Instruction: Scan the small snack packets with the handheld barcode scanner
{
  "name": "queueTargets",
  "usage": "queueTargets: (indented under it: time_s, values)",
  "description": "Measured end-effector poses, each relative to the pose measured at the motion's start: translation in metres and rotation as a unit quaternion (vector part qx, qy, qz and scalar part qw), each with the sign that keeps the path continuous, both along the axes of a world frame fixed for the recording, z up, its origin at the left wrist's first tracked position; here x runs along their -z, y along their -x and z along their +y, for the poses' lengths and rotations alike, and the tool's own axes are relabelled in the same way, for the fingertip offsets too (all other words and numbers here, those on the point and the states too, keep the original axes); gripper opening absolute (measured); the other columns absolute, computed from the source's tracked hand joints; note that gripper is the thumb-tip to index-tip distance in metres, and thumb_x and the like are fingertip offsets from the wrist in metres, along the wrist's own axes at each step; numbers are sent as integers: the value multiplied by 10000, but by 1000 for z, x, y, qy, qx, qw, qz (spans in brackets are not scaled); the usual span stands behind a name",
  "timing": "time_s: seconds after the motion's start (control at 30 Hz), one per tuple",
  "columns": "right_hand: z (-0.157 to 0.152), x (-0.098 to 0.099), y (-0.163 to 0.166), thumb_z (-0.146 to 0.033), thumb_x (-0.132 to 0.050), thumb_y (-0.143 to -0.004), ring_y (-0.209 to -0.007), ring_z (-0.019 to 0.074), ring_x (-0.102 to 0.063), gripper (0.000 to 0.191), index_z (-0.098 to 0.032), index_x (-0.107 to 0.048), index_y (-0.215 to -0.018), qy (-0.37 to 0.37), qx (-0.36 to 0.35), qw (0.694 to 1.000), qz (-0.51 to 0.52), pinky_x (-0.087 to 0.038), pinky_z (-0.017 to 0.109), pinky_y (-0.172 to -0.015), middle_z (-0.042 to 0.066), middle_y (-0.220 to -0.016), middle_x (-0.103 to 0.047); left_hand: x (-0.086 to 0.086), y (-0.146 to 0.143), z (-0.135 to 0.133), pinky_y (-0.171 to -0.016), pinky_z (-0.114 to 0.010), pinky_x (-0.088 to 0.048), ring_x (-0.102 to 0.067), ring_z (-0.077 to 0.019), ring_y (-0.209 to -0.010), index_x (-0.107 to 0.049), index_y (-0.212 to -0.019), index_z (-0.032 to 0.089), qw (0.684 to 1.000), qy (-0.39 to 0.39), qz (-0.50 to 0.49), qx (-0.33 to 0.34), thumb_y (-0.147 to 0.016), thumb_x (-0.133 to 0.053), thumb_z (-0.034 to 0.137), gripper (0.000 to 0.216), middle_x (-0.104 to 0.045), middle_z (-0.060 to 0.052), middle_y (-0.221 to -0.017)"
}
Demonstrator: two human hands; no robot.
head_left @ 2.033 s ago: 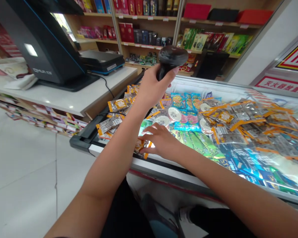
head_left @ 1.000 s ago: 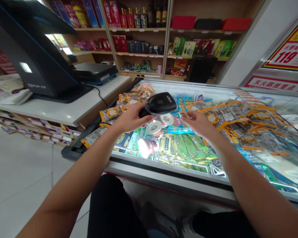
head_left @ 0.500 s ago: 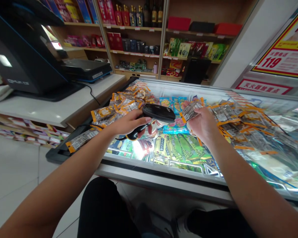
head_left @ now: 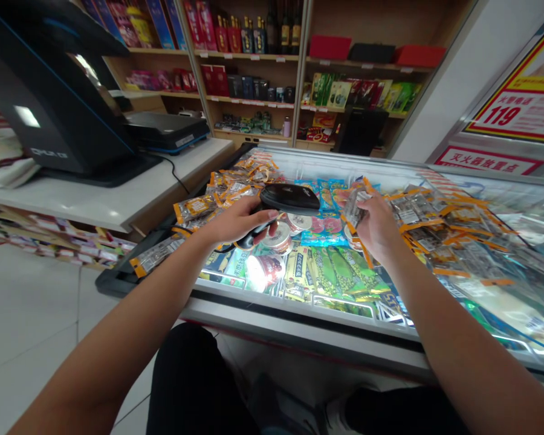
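Note:
My left hand [head_left: 233, 220] grips a black handheld barcode scanner [head_left: 289, 199], its head level over the glass lid of a chest freezer [head_left: 299, 314]. My right hand [head_left: 375, 228] holds a small clear snack packet with an orange edge [head_left: 354, 205], lifted just to the right of the scanner's head. Both hands hover above the freezer lid, close together. Many more orange-edged packets [head_left: 435, 223] lie spread over the lid to the right and at the back left [head_left: 236, 184].
A white counter [head_left: 104, 202] on the left carries a black checkout terminal [head_left: 49, 103] and a flat black device [head_left: 165, 130]. Wooden shelves [head_left: 272, 60] with boxes and bottles line the back. Ice cream cups and green packs [head_left: 340, 272] show through the glass. White tiled floor [head_left: 36, 302] at left.
The scanner came down from high above the freezer to just over the lid. My right hand left the lid's front edge, moved back and picked up an orange-edged packet.

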State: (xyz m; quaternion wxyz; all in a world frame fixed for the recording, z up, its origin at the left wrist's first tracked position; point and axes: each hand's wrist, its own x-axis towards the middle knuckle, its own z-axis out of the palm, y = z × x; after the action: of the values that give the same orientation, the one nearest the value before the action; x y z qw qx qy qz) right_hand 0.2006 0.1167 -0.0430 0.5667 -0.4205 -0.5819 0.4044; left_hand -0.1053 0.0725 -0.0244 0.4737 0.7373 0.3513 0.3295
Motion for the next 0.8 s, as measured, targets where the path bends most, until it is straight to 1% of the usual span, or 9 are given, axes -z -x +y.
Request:
queueTargets:
  time_s: [0.07, 0.13, 0.2, 0.33, 0.4, 0.47, 0.6, 0.7, 0.8]
  values:
    - [-3, 0, -10, -343, -575, -781, -1167, 325, -606, 404, -240, -624, -1168, -52, 110, 966, -228, -458, 550, -1013, 100, -1120, -678, -8, 3, -1, -413, -220, -441, -557, -86, -444, -613, -814, 157, 999, -25, -40, -24, -908, -644, 529, 385, -658, -28, -679]
    - [-6, 3, -21, -362, -628, -799, -1251, 405, -526, 420, -197, -644, -1185, -81, 197, 879, -427, -353, 656, -1053, 170, -1210, -639, -18, 7, -1, -412, -226, -426, -533, -80, -425, -591, -809, 167, 994, -48, -81, -61, -865, -681, 556, 403, -635, -9, -654]
    - [-9, 8, -31, -402, -661, -815, -1273, 468, -475, 448, -156, -645, -1189, -88, 239, 809, -530, -277, 739, -1036, 232, -1248, -600, -29, 12, -1, -409, -233, -413, -526, -80, -418, -583, -867, 182, 987, -66, -104, -107, -825, -697, 597, 432, -639, -2, -683]
    - [-14, 15, -26, -437, -702, -839, -1330, 487, -414, 538, -172, -595, -1295, -148, 233, 789, -549, -200, 766, -1064, 270, -1383, -525, -49, 29, -5, -424, -237, -395, -519, -80, -441, -585, -985, 195, 973, -116, -107, -170, -795, -670, 657, 507, -659, -13, -749]
    - [-22, 13, -5, -403, -673, -879, -1398, 458, -371, 521, -212, -572, -1354, -212, 186, 798, -533, -208, 738, -1099, 229, -1471, -485, -54, 41, -11, -434, -231, -385, -510, -74, -456, -587, -1015, 190, 962, -146, -109, -203, -805, -639, 666, 523, -669, -24, -774]
    - [-36, 9, 27, -351, -617, -927, -1429, 405, -376, 449, -235, -586, -1360, -288, 73, 797, -526, -280, 682, -1115, 173, -1486, -506, -56, 54, -19, -433, -225, -374, -495, -69, -460, -590, -1042, 185, 945, -178, -114, -248, -823, -610, 662, 525, -665, -22, -767]
    - [-74, 6, 111, -282, -522, -994, -1354, 295, -501, 316, -211, -672, -1262, -417, -249, 708, -513, -419, 480, -1100, 129, -1414, -605, -56, 82, -34, -396, -230, -356, -469, -78, -442, -605, -1011, 194, 896, -251, -131, -343, -822, -619, 645, 490, -616, 9, -675]
    - [-92, 8, 173, -302, -463, -1025, -1373, 273, -475, 385, -216, -618, -1367, -468, -286, 672, -498, -373, 437, -1147, 108, -1469, -565, -57, 106, -37, -374, -236, -360, -482, -86, -439, -635, -989, 195, 857, -318, -136, -382, -783, -682, 619, 474, -614, 16, -652]
    - [-92, 13, 219, -406, -412, -1049, -1418, 318, -415, 460, -242, -556, -1454, -472, -245, 681, -503, -305, 492, -1184, 106, -1555, -477, -56, 128, -38, -358, -227, -366, -507, -84, -420, -662, -917, 166, 841, -355, -126, -388, -783, -720, 534, 396, -622, 13, -628]
